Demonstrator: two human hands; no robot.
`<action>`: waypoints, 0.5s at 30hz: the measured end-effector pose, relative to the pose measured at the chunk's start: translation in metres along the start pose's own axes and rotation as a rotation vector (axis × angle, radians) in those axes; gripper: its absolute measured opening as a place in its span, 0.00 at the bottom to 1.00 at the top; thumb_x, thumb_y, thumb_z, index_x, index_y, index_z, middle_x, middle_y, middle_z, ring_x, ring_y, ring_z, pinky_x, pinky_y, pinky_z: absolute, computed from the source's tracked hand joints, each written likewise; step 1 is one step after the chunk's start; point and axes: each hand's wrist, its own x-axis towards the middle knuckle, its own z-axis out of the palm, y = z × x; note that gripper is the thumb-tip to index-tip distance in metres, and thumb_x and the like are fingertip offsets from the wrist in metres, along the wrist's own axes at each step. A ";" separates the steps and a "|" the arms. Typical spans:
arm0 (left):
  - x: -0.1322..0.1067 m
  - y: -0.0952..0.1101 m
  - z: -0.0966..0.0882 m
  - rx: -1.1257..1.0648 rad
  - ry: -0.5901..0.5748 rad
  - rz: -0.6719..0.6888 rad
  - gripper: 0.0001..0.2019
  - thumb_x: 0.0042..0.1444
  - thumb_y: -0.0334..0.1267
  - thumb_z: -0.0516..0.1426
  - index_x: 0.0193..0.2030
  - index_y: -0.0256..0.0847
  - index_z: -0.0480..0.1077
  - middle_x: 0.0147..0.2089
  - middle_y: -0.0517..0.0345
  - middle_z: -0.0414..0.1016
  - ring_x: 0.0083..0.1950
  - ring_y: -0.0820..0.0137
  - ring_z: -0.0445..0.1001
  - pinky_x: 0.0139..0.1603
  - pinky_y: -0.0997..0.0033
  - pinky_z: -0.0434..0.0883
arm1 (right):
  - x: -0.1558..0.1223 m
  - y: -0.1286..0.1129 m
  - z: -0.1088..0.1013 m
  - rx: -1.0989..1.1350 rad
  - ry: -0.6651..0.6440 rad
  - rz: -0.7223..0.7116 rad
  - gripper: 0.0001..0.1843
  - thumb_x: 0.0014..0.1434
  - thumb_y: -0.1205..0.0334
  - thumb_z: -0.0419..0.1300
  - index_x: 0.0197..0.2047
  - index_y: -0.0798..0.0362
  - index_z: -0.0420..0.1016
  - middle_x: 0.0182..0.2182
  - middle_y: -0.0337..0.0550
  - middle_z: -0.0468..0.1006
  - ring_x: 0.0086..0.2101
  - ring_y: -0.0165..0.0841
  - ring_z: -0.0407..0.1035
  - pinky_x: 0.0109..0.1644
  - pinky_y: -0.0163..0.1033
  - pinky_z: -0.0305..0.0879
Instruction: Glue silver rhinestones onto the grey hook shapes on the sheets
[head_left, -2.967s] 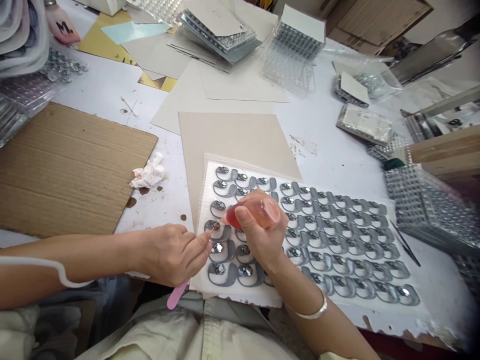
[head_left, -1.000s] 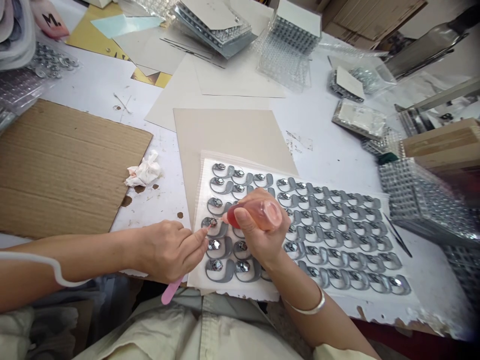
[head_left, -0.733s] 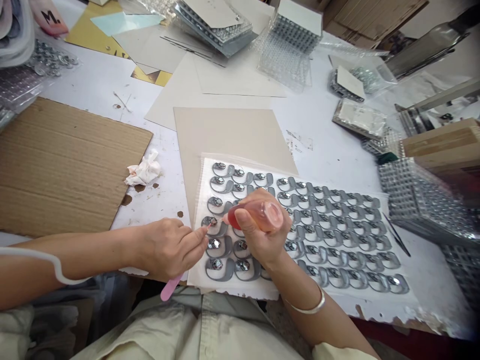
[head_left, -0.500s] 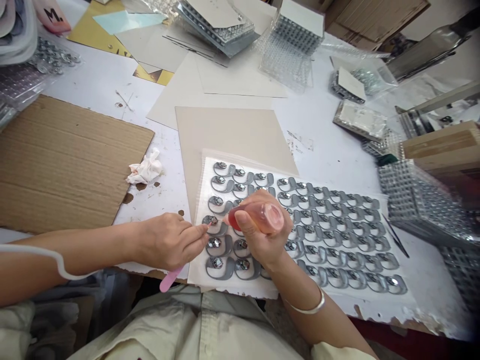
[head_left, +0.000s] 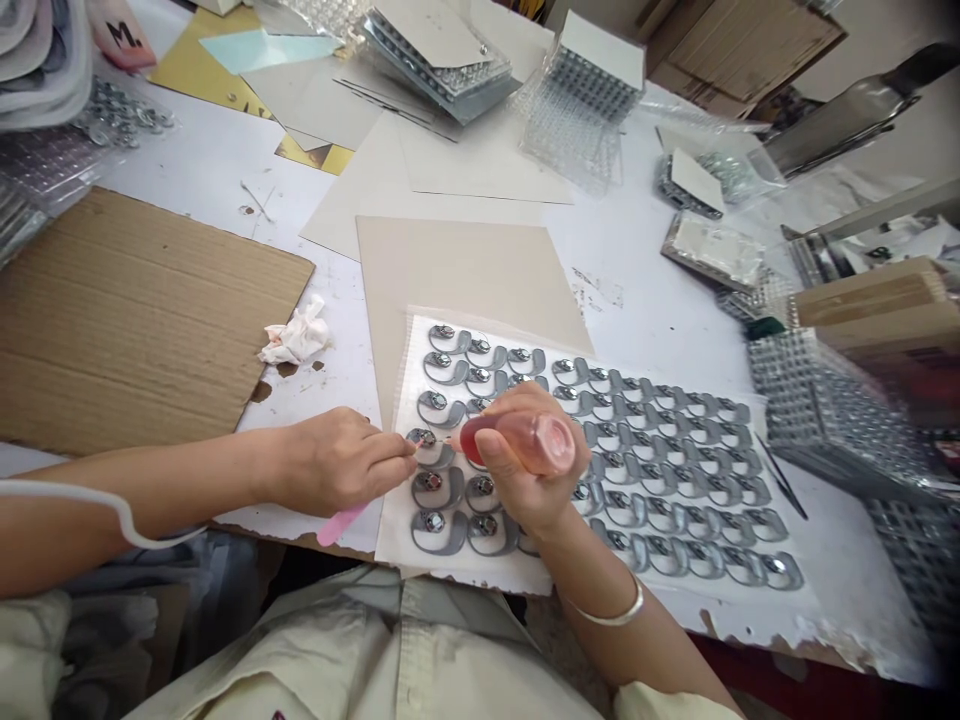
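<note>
Hands are both closed on something. The left hand (head_left: 334, 462) curls around a pink stick (head_left: 337, 525), and the right hand (head_left: 529, 490) squeezes a red-orange rubber bulb (head_left: 536, 443) between thumb and fingers. Three seconds earlier the left fingers stood more apart and the pink stick pointed more steeply downward; now the fingers are drawn closer together and the stick lies flatter, its end just over the counter's edge. The left fingertips (head_left: 401, 447) sit right at the metal stud of a grey hook-shaped piece (head_left: 431, 455), fourth down in the leftmost column. The bulb's narrow tip points at that same stud from the right, close beside it.

That piece lies on a plastic-covered white sheet (head_left: 394, 530) holding rows of matching pieces, and the sheet rests partly on a beige card (head_left: 465, 280). Both forearms reach in from the near edge, the left nearly level, with a white cord (head_left: 112, 522) across it, and the right angled up, with a silver bangle (head_left: 607, 615) at the wrist. The right hand hides several pieces, and the exact contact at the stud is too small to make out.
</note>
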 end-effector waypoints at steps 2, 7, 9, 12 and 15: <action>-0.001 0.000 0.000 0.014 -0.005 -0.002 0.07 0.60 0.26 0.48 0.38 0.32 0.67 0.37 0.49 0.76 0.24 0.74 0.71 0.19 0.75 0.69 | -0.001 0.000 0.000 0.001 -0.014 0.012 0.05 0.52 0.67 0.63 0.28 0.51 0.70 0.22 0.38 0.71 0.24 0.31 0.64 0.25 0.39 0.63; -0.001 0.000 0.000 0.030 -0.013 -0.005 0.06 0.60 0.26 0.49 0.37 0.33 0.66 0.36 0.50 0.76 0.24 0.76 0.70 0.19 0.76 0.69 | -0.002 0.001 0.001 0.012 -0.032 0.050 0.06 0.52 0.69 0.63 0.28 0.51 0.69 0.22 0.38 0.71 0.24 0.30 0.64 0.26 0.39 0.63; 0.000 0.000 0.000 0.030 -0.013 -0.007 0.06 0.59 0.25 0.49 0.37 0.34 0.66 0.36 0.51 0.76 0.24 0.76 0.70 0.18 0.76 0.68 | -0.002 0.001 0.001 0.004 -0.029 0.040 0.06 0.51 0.69 0.63 0.28 0.51 0.69 0.22 0.37 0.71 0.24 0.30 0.64 0.27 0.39 0.63; 0.000 -0.001 -0.001 0.013 -0.016 -0.012 0.06 0.59 0.25 0.49 0.38 0.34 0.66 0.36 0.51 0.76 0.24 0.75 0.71 0.18 0.76 0.67 | -0.001 0.001 0.001 -0.014 -0.026 0.024 0.06 0.52 0.68 0.63 0.28 0.52 0.69 0.22 0.38 0.71 0.24 0.30 0.64 0.26 0.39 0.63; -0.002 -0.003 -0.002 -0.037 -0.031 -0.018 0.07 0.59 0.25 0.48 0.42 0.33 0.65 0.38 0.49 0.77 0.25 0.74 0.72 0.18 0.75 0.67 | -0.001 0.001 0.001 -0.034 -0.027 0.010 0.05 0.52 0.67 0.63 0.28 0.52 0.69 0.22 0.38 0.72 0.24 0.30 0.64 0.26 0.38 0.63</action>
